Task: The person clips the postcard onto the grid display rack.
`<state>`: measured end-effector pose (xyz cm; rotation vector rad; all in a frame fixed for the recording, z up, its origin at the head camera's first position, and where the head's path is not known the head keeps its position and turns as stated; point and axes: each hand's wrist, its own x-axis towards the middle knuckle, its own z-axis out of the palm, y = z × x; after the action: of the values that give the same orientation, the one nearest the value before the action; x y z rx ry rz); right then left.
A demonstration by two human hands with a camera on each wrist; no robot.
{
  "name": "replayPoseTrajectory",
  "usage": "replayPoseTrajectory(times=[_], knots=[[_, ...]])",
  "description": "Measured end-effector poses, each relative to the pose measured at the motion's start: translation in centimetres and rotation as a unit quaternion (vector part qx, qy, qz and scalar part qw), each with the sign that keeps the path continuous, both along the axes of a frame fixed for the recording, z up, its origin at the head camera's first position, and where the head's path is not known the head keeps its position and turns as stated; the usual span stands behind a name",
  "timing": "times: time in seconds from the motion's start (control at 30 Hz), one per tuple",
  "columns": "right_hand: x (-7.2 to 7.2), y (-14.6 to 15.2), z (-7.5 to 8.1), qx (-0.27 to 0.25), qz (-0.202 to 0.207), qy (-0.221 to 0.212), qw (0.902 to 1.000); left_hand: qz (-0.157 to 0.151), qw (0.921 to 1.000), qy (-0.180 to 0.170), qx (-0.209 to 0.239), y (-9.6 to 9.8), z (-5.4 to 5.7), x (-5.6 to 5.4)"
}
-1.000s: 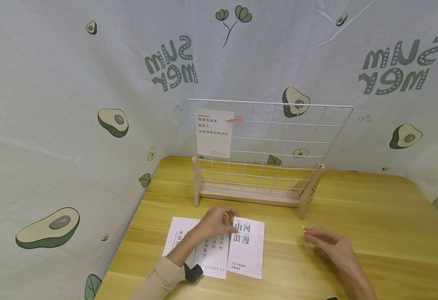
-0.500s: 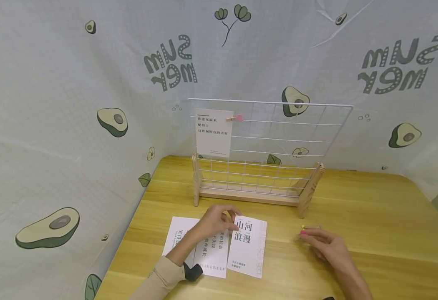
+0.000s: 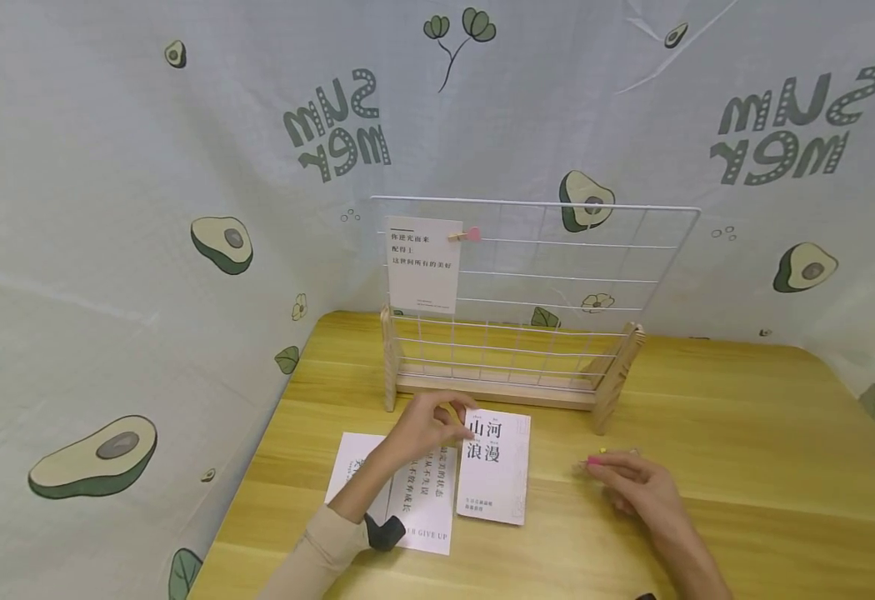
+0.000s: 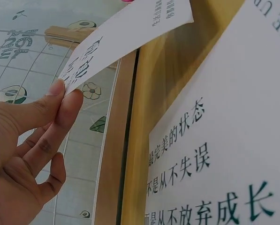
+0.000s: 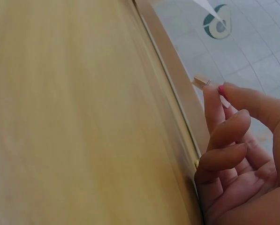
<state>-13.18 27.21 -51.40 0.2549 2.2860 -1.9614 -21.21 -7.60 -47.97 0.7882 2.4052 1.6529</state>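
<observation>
In the head view my left hand (image 3: 424, 429) pinches the upper left corner of a white card (image 3: 493, 487) with dark green characters. The left wrist view shows this card (image 4: 125, 40) raised off the table, held between thumb and forefinger. My right hand (image 3: 640, 487) pinches a small wooden clothespin with a pink top (image 3: 592, 461); the right wrist view shows the clothespin's wooden end (image 5: 200, 81) poking beyond the fingertips. Just behind that hand a yellow-topped clip (image 3: 602, 451) is partly hidden. Two more printed cards (image 3: 430, 508) lie partly under my left forearm.
A white wire grid (image 3: 557, 275) stands in a wooden base (image 3: 497, 390) at the back of the table. A printed card (image 3: 422, 283) hangs at its upper left from a pink-topped clothespin (image 3: 473, 235). Behind is a curtain (image 3: 242, 367) with avocado prints.
My left hand has lifted the card and carried it slightly away from me, toward the grid. My right hand has moved a little left with the pink-topped clothespin.
</observation>
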Motion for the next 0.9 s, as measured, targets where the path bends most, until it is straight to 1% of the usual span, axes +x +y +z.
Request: replayPoseTrajectory(times=[0.13,0.37,0.5,0.67,0.73,0.83,0.9], knots=[[-0.2,-0.2,0.0,0.015,0.005,-0.002,0.9999,0.005,0.9998,0.02,0.004,0.1,0.9,-0.4],[-0.2,-0.2,0.0,0.031,0.019,0.01,0.9993,-0.006,0.9984,0.045,0.033,0.2,2.8,-1.3],[-0.2,-0.2,0.0,0.031,0.022,0.005,0.9993,0.013,0.9971,0.067,0.034,0.2,4.0,-1.9],[-0.2,-0.4,-0.2,0.027,0.02,0.004,0.9994,0.038,0.9936,0.105,0.02,0.1,5.3,-2.5],[-0.2,-0.4,-0.2,0.029,0.017,0.005,0.9994,0.045,0.9909,0.126,0.012,0.2,5.8,-2.7],[-0.1,-0.5,-0.2,0.029,0.017,0.008,0.9994,0.057,0.9852,0.161,-0.001,0.3,6.4,-2.9],[0.0,-0.5,-0.2,0.03,0.019,0.012,0.9993,0.059,0.9807,0.186,-0.003,0.3,6.7,-3.0]])
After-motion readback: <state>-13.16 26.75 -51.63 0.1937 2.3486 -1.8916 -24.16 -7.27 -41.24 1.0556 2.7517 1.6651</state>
